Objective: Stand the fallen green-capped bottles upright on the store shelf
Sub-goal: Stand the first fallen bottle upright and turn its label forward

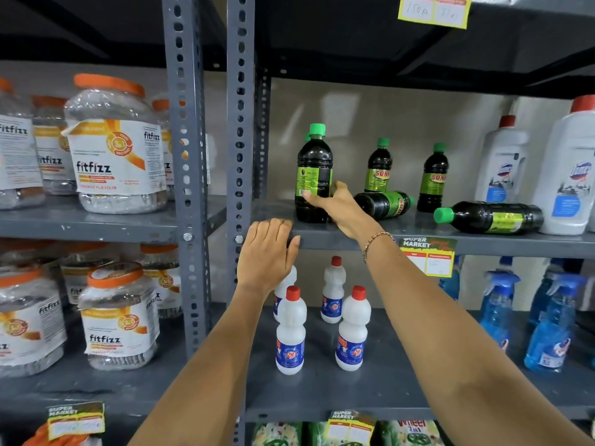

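Observation:
Dark bottles with green caps stand and lie on the grey middle shelf (483, 244). My right hand (341, 207) grips the lower body of a large upright bottle (314, 169) at the shelf's left; another cap peeks out behind it. Two smaller bottles stand further back, one (378, 167) in the middle and one (433, 178) to its right. One fallen bottle (384, 204) lies just right of my right hand, cap pointing right. Another fallen bottle (492, 217) lies near the front edge, cap pointing left. My left hand (269, 252) rests flat on the shelf's front edge, holding nothing.
White red-capped jugs (502, 165) stand at the shelf's right end. The shelf below holds small white red-capped bottles (289, 333) and blue spray bottles (553, 320). Grey perforated uprights (240, 123) separate the left bay, which holds orange-lidded jars (116, 146). Price tags (429, 255) hang on shelf edges.

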Tool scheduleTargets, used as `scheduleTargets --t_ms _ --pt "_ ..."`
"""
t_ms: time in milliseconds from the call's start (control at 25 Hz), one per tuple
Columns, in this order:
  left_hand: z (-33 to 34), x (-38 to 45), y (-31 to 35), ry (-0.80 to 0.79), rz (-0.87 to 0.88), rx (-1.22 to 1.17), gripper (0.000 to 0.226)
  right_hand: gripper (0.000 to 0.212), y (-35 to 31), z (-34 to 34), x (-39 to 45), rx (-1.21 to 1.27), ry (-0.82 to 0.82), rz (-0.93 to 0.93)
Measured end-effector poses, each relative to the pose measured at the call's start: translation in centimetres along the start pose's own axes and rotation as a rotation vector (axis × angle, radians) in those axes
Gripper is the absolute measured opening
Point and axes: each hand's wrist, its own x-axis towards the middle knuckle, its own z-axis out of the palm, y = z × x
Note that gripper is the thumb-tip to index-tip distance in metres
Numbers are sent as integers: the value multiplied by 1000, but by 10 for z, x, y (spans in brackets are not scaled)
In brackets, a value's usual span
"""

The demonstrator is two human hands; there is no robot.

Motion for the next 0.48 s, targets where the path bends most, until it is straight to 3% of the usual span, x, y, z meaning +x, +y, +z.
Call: scheduleTargets --t_ms 280,480 --pt "2 -1 0 2 2 11 41 88 5 1 0 -136 107 -50" --pt "2 -1 1 1 -8 7 44 87 4 -2 1 -124 88 -13"
